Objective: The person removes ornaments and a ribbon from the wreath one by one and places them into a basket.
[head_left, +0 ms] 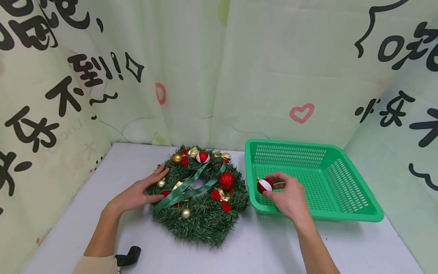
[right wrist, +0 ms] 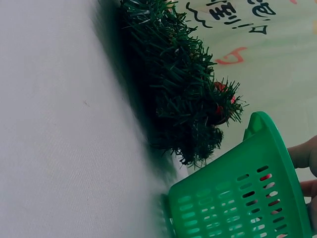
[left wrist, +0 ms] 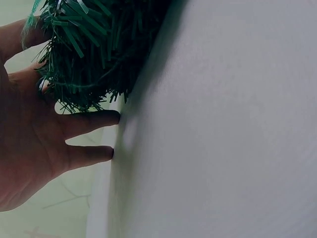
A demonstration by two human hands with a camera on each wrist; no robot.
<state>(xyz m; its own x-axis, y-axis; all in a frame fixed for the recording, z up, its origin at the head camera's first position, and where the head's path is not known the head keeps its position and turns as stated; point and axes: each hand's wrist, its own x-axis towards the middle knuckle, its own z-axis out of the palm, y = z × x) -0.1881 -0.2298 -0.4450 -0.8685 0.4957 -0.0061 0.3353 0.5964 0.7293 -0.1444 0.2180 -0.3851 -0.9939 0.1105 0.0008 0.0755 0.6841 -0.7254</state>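
Observation:
A green Christmas wreath lies on the table, with gold balls, red-and-gold bows, a shiny red ball and a long green ribbon on it. Against its left side rests my left hand, fingers spread and fairly straight. Two of those fingertips reach down to the tabletop in the left wrist view. My right hand pinches a red-and-white Christmas ball with a gold cap, over the near left corner of the green basket. The basket wall partly hides that hand in the right wrist view.
The basket stands right of the wreath, close to it, on a white-covered table. A pale printed curtain encloses the back and sides. Beside my left wrist is a black object.

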